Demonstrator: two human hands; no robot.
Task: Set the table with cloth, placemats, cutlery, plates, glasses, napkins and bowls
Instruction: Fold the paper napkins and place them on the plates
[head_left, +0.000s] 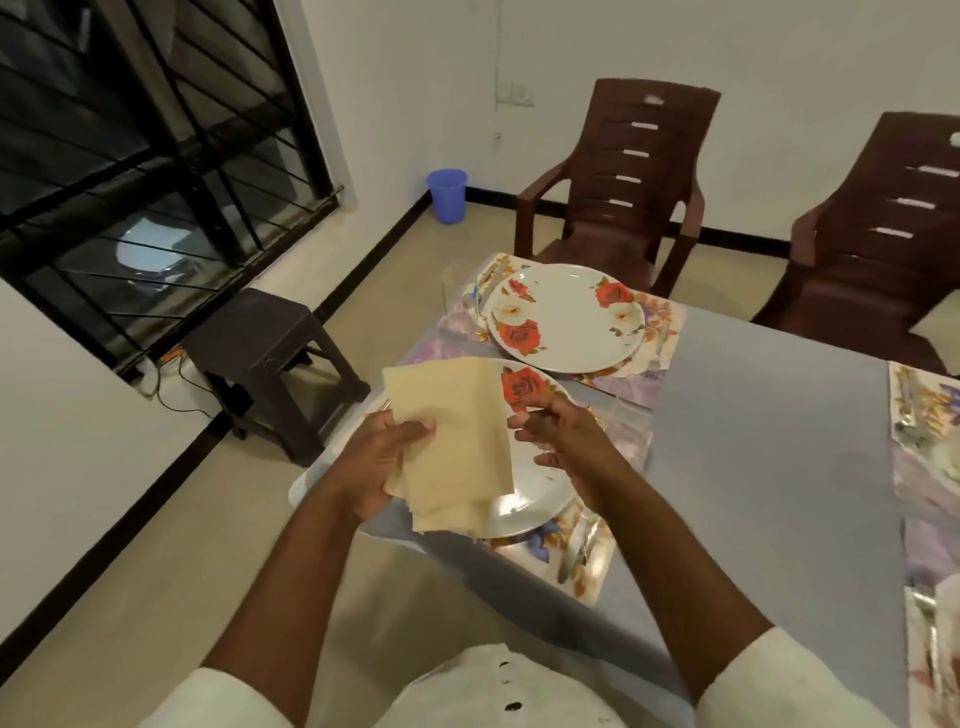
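Napkins (457, 441): cream stack, clamped by left hand (382, 462) fingers above near plate (524, 499) on bench (769, 426). Right hand (566, 441): fingers loosely curled, apart, holding nothing. Step judged: napkin placing. Next: peel off one sheet, lay beside plate.

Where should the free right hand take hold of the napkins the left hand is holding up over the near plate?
Probably the right edge of the cream napkins, coming in from the right. The left hand grips their left side, thumb across the front, so the right edge hangs free and faces the right hand, which is open beside it. The bottom corners are fanned apart, so a pinch there might peel off a single sheet.
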